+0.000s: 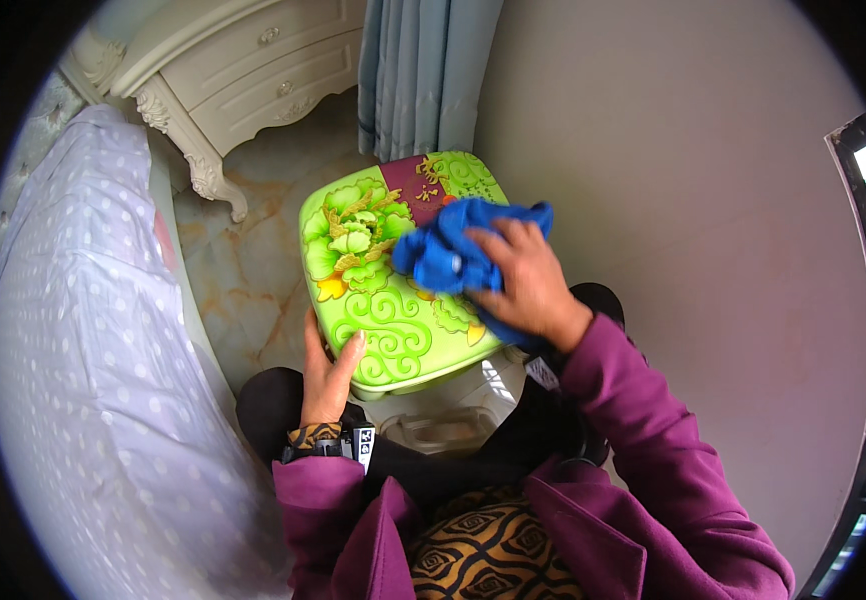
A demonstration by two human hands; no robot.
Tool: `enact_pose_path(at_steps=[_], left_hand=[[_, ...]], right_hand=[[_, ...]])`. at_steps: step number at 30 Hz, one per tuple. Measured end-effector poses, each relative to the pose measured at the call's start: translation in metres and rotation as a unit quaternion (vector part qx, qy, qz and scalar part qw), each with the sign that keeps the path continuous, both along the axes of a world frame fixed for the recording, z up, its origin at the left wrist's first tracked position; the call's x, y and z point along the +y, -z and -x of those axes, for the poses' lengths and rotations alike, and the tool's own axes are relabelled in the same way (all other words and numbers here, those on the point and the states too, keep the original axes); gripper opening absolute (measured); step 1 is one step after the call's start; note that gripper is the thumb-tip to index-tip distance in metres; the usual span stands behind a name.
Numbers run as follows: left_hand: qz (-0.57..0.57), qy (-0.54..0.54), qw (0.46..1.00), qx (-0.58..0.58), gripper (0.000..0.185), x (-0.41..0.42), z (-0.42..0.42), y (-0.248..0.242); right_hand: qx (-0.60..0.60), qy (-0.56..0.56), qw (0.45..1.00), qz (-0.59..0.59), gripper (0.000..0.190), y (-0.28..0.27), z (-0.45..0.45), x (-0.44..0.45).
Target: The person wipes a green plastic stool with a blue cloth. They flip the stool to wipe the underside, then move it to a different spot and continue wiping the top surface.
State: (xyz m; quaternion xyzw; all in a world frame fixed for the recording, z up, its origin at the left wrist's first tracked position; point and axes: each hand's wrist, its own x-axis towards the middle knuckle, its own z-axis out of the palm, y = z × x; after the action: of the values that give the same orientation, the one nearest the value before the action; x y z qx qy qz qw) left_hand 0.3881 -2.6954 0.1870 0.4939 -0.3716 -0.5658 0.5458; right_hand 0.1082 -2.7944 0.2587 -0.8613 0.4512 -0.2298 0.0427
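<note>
A green plastic stool (pixel 380 300), its top printed with flowers, scrolls and a dark red band, is raised above the floor in front of me. My left hand (pixel 331 371) grips its near left edge, thumb on top and fingers at the side. Bunched under my right hand (pixel 527 274) is a blue cloth (pixel 444 251), which lies against the right part of the top. The right hand is slightly blurred, and the cloth hides part of the printed pattern.
On the left stands a bed with a polka-dot sheet (pixel 95 300). A white carved drawer cabinet (pixel 253 82) and a blue curtain (pixel 425 75) are beyond the stool. A wall (pixel 665 187) rises on the right. Below the stool, a beige plastic object (pixel 440 431) is between my legs.
</note>
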Motion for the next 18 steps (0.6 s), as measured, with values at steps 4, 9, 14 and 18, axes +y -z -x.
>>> enact_pose_path(at_steps=[4, 9, 14, 18], left_hand=[[0.002, -0.009, 1.0, 0.003, 0.08, 0.004, 0.001, -0.005], [-0.009, -0.017, 1.0, -0.006, 0.08, 0.007, 0.0, -0.005], [-0.019, -0.012, 1.0, -0.002, 0.082, 0.011, -0.004, -0.005], [-0.006, -0.01, 1.0, -0.007, 0.084, 0.013, -0.005, -0.006]], right_hand=[[0.021, 0.094, 0.995, -0.001, 0.065, 0.001, -0.007, -0.035], [0.032, -0.051, 0.998, -0.033, 0.079, -0.013, 0.004, 0.044], [0.05, -0.072, 0.995, -0.056, 0.08, -0.016, 0.015, 0.063], [0.039, 0.017, 0.999, -0.011, 0.065, -0.009, 0.009, -0.012]])
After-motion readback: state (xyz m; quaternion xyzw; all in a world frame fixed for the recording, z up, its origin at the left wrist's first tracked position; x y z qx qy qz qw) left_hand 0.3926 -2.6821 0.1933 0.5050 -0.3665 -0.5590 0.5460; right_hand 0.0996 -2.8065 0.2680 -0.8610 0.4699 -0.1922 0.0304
